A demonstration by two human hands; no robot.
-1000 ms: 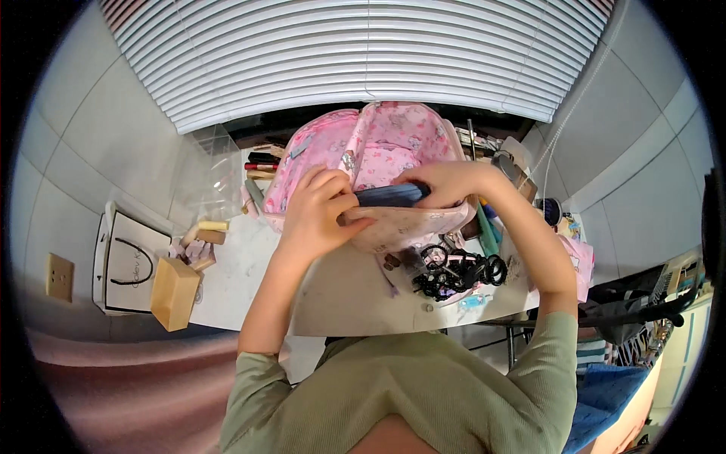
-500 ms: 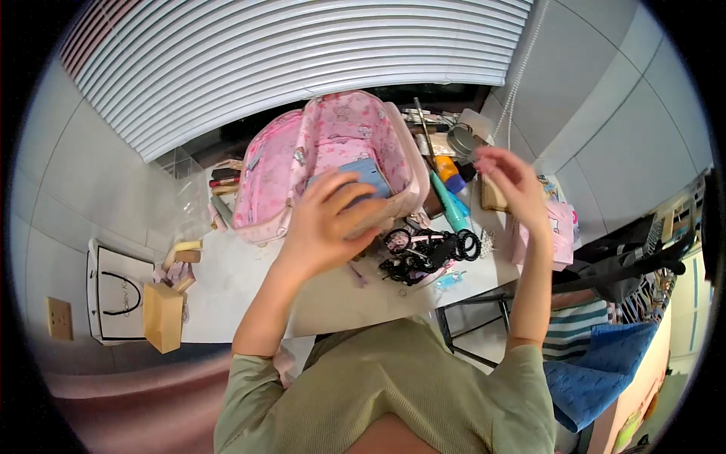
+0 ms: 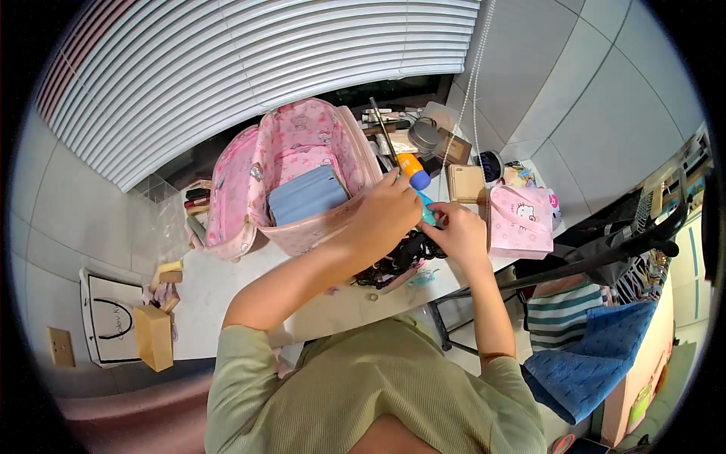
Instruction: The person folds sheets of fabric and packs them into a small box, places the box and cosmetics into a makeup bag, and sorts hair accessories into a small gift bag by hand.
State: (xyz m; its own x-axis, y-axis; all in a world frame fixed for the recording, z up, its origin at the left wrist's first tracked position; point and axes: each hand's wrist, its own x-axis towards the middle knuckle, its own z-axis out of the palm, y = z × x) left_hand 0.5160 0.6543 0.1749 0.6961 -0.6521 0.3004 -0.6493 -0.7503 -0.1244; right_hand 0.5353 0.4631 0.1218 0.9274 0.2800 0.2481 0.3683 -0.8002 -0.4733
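Observation:
Both of my hands are together over the right part of the table. My left hand point(image 3: 387, 208) curls over one side of a teal tube-like item point(image 3: 429, 213), hiding much of it. From the other side my right hand point(image 3: 463, 233) pinches at the same item with thumb and fingers. Just below them lies a tangled heap of black hair ties point(image 3: 393, 261). A yellow bottle with a blue cap point(image 3: 413, 171) stands out above my fingers. Left of my hands, an open pink patterned case point(image 3: 302, 234) holds a flat blue pouch-like item point(image 3: 306, 197).
A pink paper bag point(image 3: 522, 223) and a tan box point(image 3: 466, 184) stand at the right. Cosmetics and a round tin point(image 3: 425, 136) crowd the back. At the left are a white bag point(image 3: 113, 314) and a small cardboard box point(image 3: 153, 338). A black rack bar point(image 3: 597, 261) juts in at the right.
My raised, spread hands have come down and together onto the teal item. The left moved right, away from the case, leaving the blue item inside in plain sight. The view has shifted slightly.

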